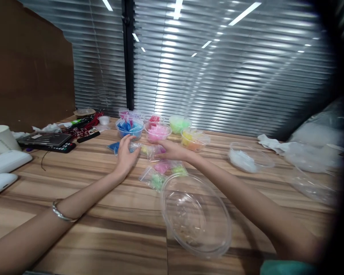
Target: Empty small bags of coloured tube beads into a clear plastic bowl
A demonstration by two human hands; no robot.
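My left hand (126,154) rests with its fingers spread by small zip bags, one with a dark blue filling (114,147) at its outer side. My right hand (173,150) reaches across to a small clear zip bag (153,152) with purple in it, and its fingers close on that bag. A bag with yellow contents lies between the hands. Nearer to me are bags with pink (162,166), green (157,181) and yellow-green (179,168) fillings. What exactly the fillings are is too small to tell. A large clear oval plastic container (196,250) stands in front of them.
Round clear bowls of coloured bags line the back: blue (130,131), pink (157,133), pale green (180,124), yellow and orange (195,142). At right, a clear container holds something white (242,160). Left are a remote control (64,147), a tool case (46,138) and white devices (8,162).
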